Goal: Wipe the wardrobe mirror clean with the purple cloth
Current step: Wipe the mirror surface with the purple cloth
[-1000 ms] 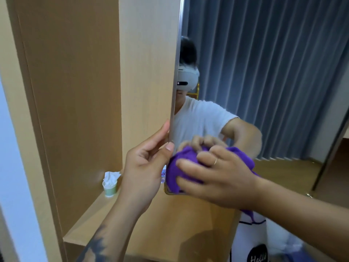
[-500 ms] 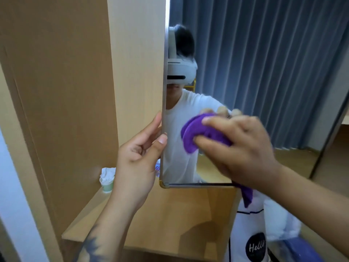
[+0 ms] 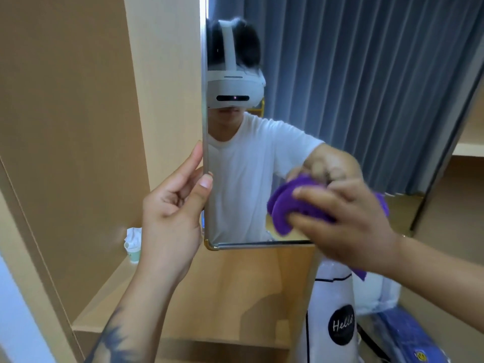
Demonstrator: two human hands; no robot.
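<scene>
The wardrobe mirror [image 3: 340, 87] is a tall metal-framed pane swung out from the wooden wardrobe, its bottom edge at mid-height. My left hand [image 3: 172, 213] pinches the mirror's left edge, thumb on the glass side and fingers behind the frame. My right hand [image 3: 348, 221] grips the bunched purple cloth [image 3: 290, 203] and presses it on the glass near the lower middle. A tail of the cloth hangs below my right wrist. The glass reflects a person in a white shirt and grey curtains.
A wooden wardrobe shelf [image 3: 235, 297] lies below the mirror, with a small green cup [image 3: 134, 251] stuffed with tissue at its back left. A white bag with a black "Hello" label [image 3: 337, 323] stands lower right beside blue packaged items [image 3: 408, 336].
My right hand has carried the cloth from the mirror's lower left corner up and to the right across the glass. My left hand keeps its hold on the mirror's edge.
</scene>
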